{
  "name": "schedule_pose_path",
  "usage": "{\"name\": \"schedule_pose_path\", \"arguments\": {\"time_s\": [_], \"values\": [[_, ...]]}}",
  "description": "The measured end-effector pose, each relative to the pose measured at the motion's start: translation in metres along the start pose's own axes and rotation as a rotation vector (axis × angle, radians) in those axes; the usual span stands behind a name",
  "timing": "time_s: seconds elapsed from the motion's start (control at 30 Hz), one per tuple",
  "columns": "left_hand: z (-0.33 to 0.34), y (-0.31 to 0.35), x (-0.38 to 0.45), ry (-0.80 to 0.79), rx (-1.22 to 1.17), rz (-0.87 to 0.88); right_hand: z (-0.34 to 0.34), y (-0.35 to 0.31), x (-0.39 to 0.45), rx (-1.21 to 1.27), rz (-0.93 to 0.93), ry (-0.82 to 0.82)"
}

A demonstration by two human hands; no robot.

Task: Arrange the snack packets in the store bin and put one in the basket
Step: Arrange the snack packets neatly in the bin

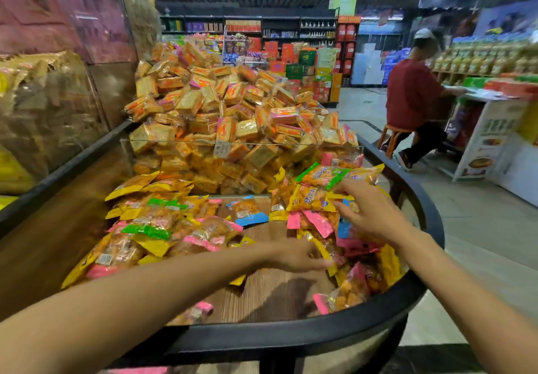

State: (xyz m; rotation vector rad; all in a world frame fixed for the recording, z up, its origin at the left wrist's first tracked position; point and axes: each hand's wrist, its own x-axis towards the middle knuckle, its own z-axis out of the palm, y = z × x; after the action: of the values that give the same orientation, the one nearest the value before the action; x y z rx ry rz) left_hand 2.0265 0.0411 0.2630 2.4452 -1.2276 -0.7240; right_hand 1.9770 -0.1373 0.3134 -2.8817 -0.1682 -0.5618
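Grocery shop: bulk bin [419,199] w/ snack packets [203,105], stocked shelves [291,28] at back.

You see glossy plastic packets [163,228] on the bin's [320,333] grained wood floor, its black rim smooth, a clear pane [233,143] at twelve o'clock.

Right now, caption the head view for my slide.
Both hands sort colourful snack packets in a wood-floored store bin.

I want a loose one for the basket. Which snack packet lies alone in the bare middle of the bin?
The blue-ended packet, lying by itself on the wooden bin floor just before the clear divider. The others sit heaped left and right.
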Motion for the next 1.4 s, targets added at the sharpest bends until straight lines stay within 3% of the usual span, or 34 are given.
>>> {"name": "schedule_pose_path", "arguments": {"time_s": [0.1,0.47,0.57,0.73,0.9,1.0,1.17,1.4], "values": [[0.025,0.021,0.025,-0.115,-0.095,0.000,0.001,0.004,-0.001,0.005,0.034,0.020],[0.018,0.008,0.007,-0.062,-0.380,-0.098,0.004,0.001,0.000,0.024,0.068,0.052],[-0.008,-0.008,-0.024,0.060,-0.424,-0.097,0.004,-0.002,-0.002,0.052,0.082,0.072],[-0.042,-0.052,-0.086,0.435,-0.633,-0.161,-0.001,-0.026,0.003,0.154,0.066,0.109],[-0.059,-0.088,-0.118,0.644,-0.818,-0.206,-0.001,-0.094,0.041,0.442,0.039,0.173],[-0.064,-0.099,-0.124,0.711,-0.855,-0.226,0.013,-0.136,0.069,0.577,0.107,0.119],[-0.074,-0.106,-0.130,0.736,-0.831,-0.230,0.052,-0.164,0.087,0.782,0.342,0.010],[-0.074,-0.103,-0.121,0.696,-0.856,-0.190,0.063,-0.148,0.094,1.176,0.499,-0.126]]}}
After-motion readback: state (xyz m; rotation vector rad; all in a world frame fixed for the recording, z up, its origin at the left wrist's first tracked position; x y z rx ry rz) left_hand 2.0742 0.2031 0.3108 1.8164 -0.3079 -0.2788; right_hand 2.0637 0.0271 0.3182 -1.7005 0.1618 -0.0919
